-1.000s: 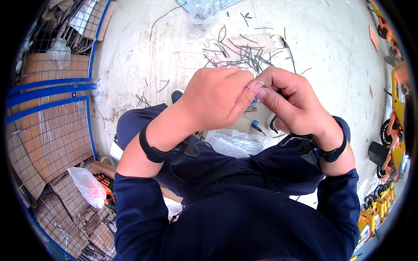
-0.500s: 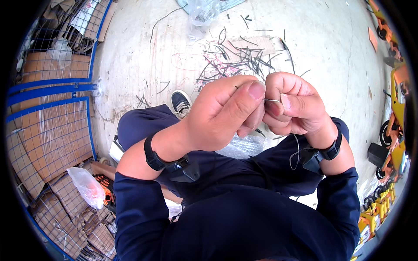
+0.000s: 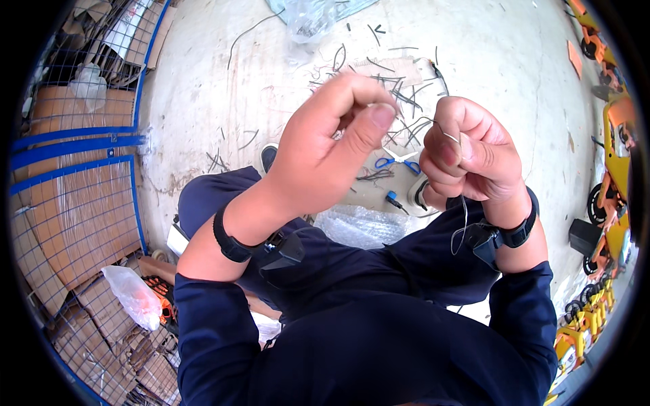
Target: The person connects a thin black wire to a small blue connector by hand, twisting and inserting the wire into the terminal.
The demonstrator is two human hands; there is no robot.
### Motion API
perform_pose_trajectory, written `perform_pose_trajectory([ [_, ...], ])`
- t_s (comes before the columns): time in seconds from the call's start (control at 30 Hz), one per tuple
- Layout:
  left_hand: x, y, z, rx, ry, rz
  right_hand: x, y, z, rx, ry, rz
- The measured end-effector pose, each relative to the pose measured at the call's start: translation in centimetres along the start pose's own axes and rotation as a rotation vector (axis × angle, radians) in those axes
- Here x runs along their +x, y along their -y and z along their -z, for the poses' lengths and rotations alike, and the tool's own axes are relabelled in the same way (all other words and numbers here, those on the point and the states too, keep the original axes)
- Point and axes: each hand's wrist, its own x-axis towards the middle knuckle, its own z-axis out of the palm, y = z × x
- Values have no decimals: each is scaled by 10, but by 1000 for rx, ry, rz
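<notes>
My right hand (image 3: 472, 152) pinches a thin wire (image 3: 452, 137) between thumb and forefinger. A dark end curves out above the fingers, and a pale loop hangs down past the wrist. To its left, my left hand (image 3: 338, 139) is raised and apart from it, fingers curled toward the thumb. The fingertips are blurred, so anything between them is hidden from me. On the floor below and between the hands lie blue-handled scissors (image 3: 398, 161), with several dark cable pieces (image 3: 374, 174) beside them. A short black cable with a blue end (image 3: 392, 197) lies nearer my legs.
Bubble wrap (image 3: 359, 227) lies between my legs. Farther off are a cardboard piece (image 3: 399, 70), scattered black offcuts and a clear plastic bag (image 3: 311, 27). A blue wire-mesh cage (image 3: 74, 177) with cardboard stands left. Yellow and orange wheeled parts (image 3: 616, 135) line the right.
My hands have parted: the left moved left and up, the right slightly right. The wire stays in my right hand. Scissors and blue-ended cable now show between them.
</notes>
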Motion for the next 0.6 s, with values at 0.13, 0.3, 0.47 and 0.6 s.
perform_pose_trajectory([
  [0.13,-1,-2,-1,103,11,-176,0,0,0,-86,-61,-60],
  [0.3,-7,-1,-3,168,44,-126,1,-3,-1,-163,-100,-65],
  [0.47,-1,0,5,312,-22,-332,0,-2,2,-181,-142,-75],
  [0.6,2,-5,10,354,-43,-385,-1,1,-3,-281,-200,-95],
])
